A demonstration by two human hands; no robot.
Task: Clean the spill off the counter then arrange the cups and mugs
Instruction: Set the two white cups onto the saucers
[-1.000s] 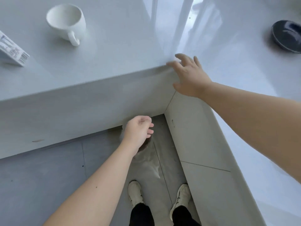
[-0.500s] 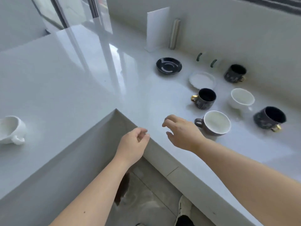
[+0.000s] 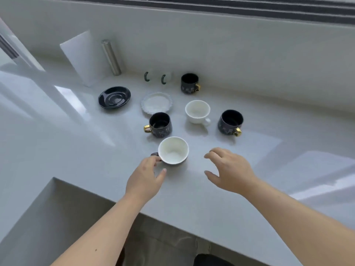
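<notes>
Two bare forearms enter from the bottom edge, sleeveless as far as the view reaches; no watch, ring or bracelet shows on either wrist or on the fingers. The left hand (image 3: pixel 143 180) has short, trimmed nails, plain and unpainted. The right hand (image 3: pixel 229 172) is likewise ungloved. A small dark mole marks the left forearm, well back from the wrist

Glossy white counter (image 3: pixel 67 150) meets a pale wall (image 3: pixel 249 45) beneath a dark window track (image 3: pixel 249 8).

Bright daylight glare (soft, slightly blurred)
</notes>
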